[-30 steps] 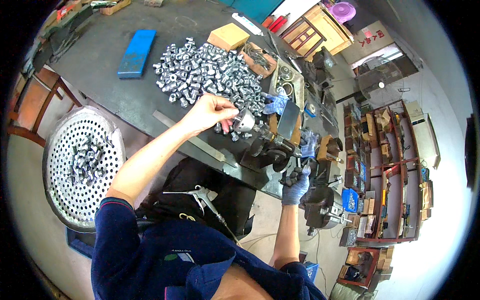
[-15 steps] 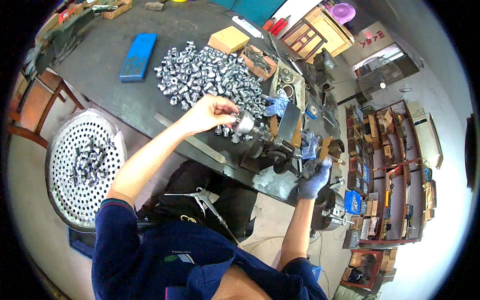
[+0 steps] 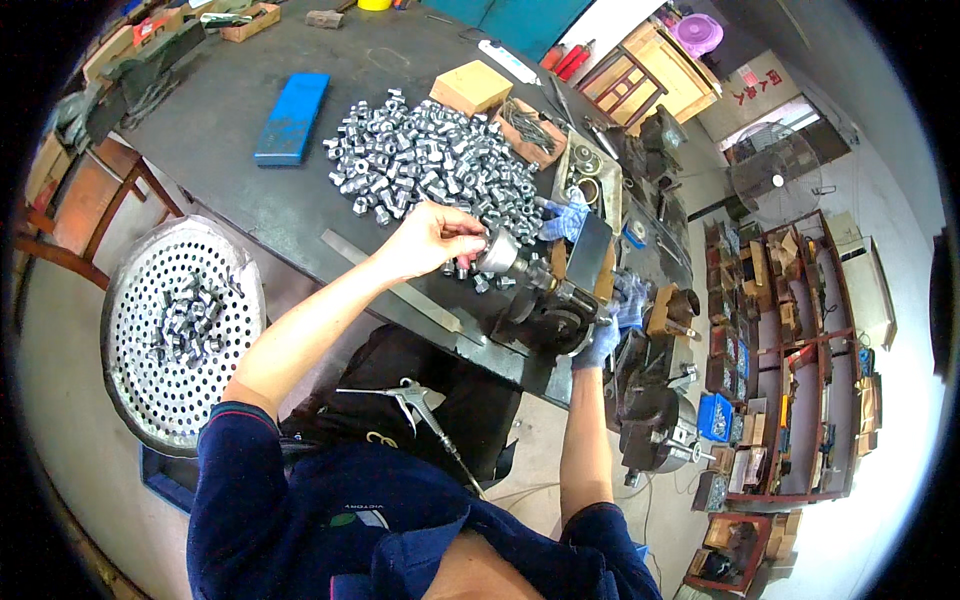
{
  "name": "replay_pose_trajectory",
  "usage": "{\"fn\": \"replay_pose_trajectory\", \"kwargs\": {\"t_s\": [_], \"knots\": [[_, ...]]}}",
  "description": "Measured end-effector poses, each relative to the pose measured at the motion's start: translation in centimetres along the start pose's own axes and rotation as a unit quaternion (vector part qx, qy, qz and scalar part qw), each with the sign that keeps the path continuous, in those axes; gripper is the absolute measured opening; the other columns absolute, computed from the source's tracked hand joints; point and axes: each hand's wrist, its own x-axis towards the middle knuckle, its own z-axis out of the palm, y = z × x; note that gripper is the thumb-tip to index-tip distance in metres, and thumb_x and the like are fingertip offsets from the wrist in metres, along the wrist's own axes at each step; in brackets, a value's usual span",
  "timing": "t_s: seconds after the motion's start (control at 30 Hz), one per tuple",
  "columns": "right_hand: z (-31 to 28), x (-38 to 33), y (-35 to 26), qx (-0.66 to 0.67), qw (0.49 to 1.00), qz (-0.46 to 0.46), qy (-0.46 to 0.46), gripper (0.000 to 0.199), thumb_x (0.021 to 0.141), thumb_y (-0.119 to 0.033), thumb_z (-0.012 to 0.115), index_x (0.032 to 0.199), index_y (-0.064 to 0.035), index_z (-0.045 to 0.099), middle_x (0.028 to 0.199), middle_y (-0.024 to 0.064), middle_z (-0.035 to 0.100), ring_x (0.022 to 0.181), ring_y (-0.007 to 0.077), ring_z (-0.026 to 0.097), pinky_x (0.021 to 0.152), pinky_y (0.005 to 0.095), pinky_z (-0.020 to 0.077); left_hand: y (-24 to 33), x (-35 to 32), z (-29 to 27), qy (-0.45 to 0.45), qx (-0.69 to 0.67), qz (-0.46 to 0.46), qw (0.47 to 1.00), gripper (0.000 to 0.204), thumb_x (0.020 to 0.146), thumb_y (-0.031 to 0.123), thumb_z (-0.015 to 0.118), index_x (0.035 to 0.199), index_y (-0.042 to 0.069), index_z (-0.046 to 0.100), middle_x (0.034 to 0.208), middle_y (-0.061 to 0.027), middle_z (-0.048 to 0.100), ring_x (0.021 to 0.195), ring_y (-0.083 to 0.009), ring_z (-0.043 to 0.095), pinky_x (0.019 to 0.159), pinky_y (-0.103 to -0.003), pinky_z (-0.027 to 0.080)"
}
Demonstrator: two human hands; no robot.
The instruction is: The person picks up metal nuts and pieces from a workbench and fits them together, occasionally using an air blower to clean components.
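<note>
My bare left hand (image 3: 445, 240) is at the front of a silvery, cup-shaped chuck (image 3: 499, 251) on a small bench machine. Its fingers are pinched together at the chuck's mouth, and whatever they hold is hidden. My right hand (image 3: 599, 343), in a grey-blue glove, grips the edge of the machine's dark handwheel (image 3: 553, 328); its fingers are partly covered. Beyond my left hand lies a big heap of shiny metal fittings (image 3: 430, 160) on the dark bench (image 3: 215, 130). A few more fittings lie below the chuck.
A round perforated tray (image 3: 135, 300) with some fittings stands at left. An air blow gun (image 3: 415, 400) lies across my lap. A flat steel bar (image 3: 425, 306) runs along the bench edge. Also there are a blue box (image 3: 292, 118), a yellow block (image 3: 471, 87) and patterned gloves (image 3: 567, 217).
My right hand has moved left and inward, from the parts at the machine's right end to the handwheel. My left hand stays at the chuck. The whole view has shifted slightly.
</note>
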Motion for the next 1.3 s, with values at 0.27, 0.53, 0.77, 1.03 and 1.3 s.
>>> {"fn": "replay_pose_trajectory", "kwargs": {"t_s": [0.27,0.53,0.77,1.03,1.3], "knots": [[-1.5,-5.0,-1.5,0.115,0.981,0.098,-0.125,0.034,0.083,-0.031,0.058,0.102,-0.0039,0.056,0.098,0.0086,0.06,0.088,0.0219,0.058,0.077,0.0347,0.0497,0.4,-0.2,0.2,0.006,0.011,-0.007,1.0,0.019,0.082,0.004,0.061,0.097,-0.008,0.061,0.075,-0.0101,0.063,0.06,-0.012,0.059,0.057,-0.025,0.049],[2.6,2.5,-2.1,-0.082,0.962,-0.235,-0.113,0.031,0.082,-0.009,0.06,0.11,-0.0005,0.053,0.102,0.0058,0.056,0.091,0.0155,0.052,0.079,0.029,0.0434,0.8,0.0,0.3,0.027,0.013,-0.031,0.999,0.021,0.085,0.013,0.06,0.091,-0.006,0.062,0.069,-0.0082,0.062,0.057,-0.0114,0.058,0.053,-0.024,0.048],[4.5,-2.9,-9.8,0.167,0.976,0.022,-0.14,0.04,0.083,-0.026,0.051,0.109,0.0052,0.054,0.107,0.0184,0.06,0.097,0.0281,0.058,0.088,0.0381,0.0445,0.8,-0.6,-0.2,0.045,0.108,-0.055,0.992,0.028,0.087,0.024,0.058,0.089,-0.004,0.063,0.061,-0.0075,0.061,0.049,-0.0103,0.057,0.046,-0.024,0.046],[-4.6,-7.2,-5.1,0.053,0.965,0.041,-0.254,0.028,0.087,-0.032,0.05,0.093,-0.0061,0.058,0.068,0.0018,0.057,0.055,0.01,0.051,0.052,0.0249,0.0446,0.7,-0.8,0.1,0.044,-0.075,-0.059,0.995,0.022,0.084,0.016,0.06,0.086,-0.006,0.062,0.062,-0.0092,0.06,0.049,-0.014,0.059,0.046,-0.024,0.047],[-0.4,6.0,-2.2,-0.116,0.964,-0.226,-0.083,0.029,0.082,-0.024,0.054,0.098,-0.0004,0.058,0.099,0.0132,0.061,0.084,0.0252,0.059,0.079,0.0375,0.0482,1.8,-5.4,-4.4,0.034,0.056,-0.032,0.997,0.02,0.082,0.015,0.062,0.086,-0.004,0.063,0.062,-0.0081,0.061,0.05,-0.0111,0.057,0.047,-0.024,0.048]]}}
